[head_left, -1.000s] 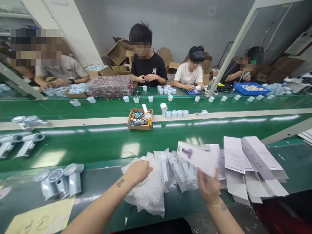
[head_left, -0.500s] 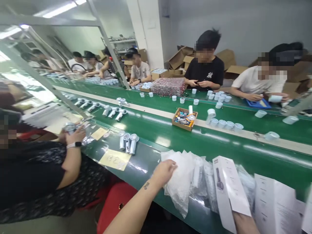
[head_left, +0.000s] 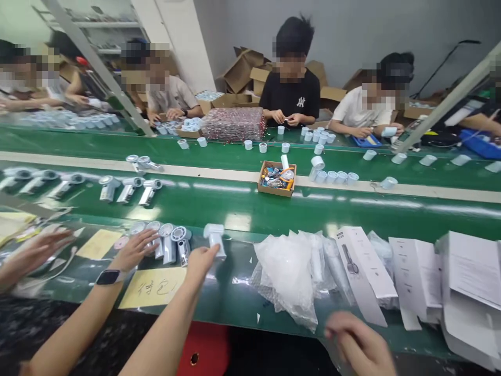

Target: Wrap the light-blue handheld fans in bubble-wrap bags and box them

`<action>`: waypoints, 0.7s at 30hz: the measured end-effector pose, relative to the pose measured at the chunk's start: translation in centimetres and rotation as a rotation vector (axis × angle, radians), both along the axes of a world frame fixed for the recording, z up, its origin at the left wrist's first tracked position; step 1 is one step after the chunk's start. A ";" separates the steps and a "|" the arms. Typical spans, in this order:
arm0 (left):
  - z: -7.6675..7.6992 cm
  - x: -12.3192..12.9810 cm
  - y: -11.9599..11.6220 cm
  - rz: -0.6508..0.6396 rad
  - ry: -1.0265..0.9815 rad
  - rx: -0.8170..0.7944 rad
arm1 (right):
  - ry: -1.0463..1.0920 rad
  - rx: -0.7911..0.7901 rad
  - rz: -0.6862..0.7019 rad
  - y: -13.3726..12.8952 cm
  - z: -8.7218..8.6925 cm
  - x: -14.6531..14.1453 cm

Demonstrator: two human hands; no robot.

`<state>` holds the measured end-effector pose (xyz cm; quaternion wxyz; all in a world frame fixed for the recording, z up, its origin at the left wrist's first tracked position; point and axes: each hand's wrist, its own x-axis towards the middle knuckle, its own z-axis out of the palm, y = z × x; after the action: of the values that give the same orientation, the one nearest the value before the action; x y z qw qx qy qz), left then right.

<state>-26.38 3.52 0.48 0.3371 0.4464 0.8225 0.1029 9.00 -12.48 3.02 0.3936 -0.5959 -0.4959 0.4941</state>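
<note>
My left hand (head_left: 201,263) pinches the lower part of a light blue device (head_left: 215,240) with a round head, over the near edge of the green bench. Beside it stand several similar silver-blue devices (head_left: 168,243), with a co-worker's hand (head_left: 136,248) touching the left ones. My right hand (head_left: 358,339) is low on the right, blurred, its fingers curled; whether it holds anything is hidden. Just beyond it lie white bubble bags (head_left: 285,271) and an upright-printed white box (head_left: 364,266).
A handwritten yellow paper (head_left: 151,287) lies on the bench at left. A small carton of parts (head_left: 276,180) sits on the middle strip, near several blue cups (head_left: 332,177). Flattened white boxes (head_left: 473,292) are at right. People work across the belt.
The view has turned left-to-right and closer. My left hand has left the bubble bags and taken hold of a device. My right hand has come away from the white box. The co-worker's hand has reached the devices.
</note>
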 end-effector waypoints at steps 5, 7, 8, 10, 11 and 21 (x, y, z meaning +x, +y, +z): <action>2.2 8.7 -7.5 -0.268 -0.648 0.065 | 0.812 -0.378 -0.182 6.8 0.4 -8.5; 2.7 10.4 -8.2 -0.549 -0.651 0.155 | 0.865 -0.379 -0.279 7.7 0.9 -7.7; 2.7 10.7 -7.7 -0.714 -0.585 0.250 | 0.857 -0.382 -0.346 7.6 1.3 -6.6; 2.2 10.9 -5.7 -1.046 -0.318 0.425 | 0.840 -0.394 -0.462 6.5 2.0 -3.7; 1.7 11.0 -4.5 -1.204 -0.162 0.448 | 0.837 -0.402 -0.495 5.6 2.3 -2.2; 2.7 15.2 -3.0 -1.069 -0.357 0.260 | 0.953 -0.562 -0.047 1.3 3.1 -1.3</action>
<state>-11.22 0.52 3.19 0.4181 0.8134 0.3938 0.0923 7.65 -11.15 6.08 0.4109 -0.3992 -0.0985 0.8137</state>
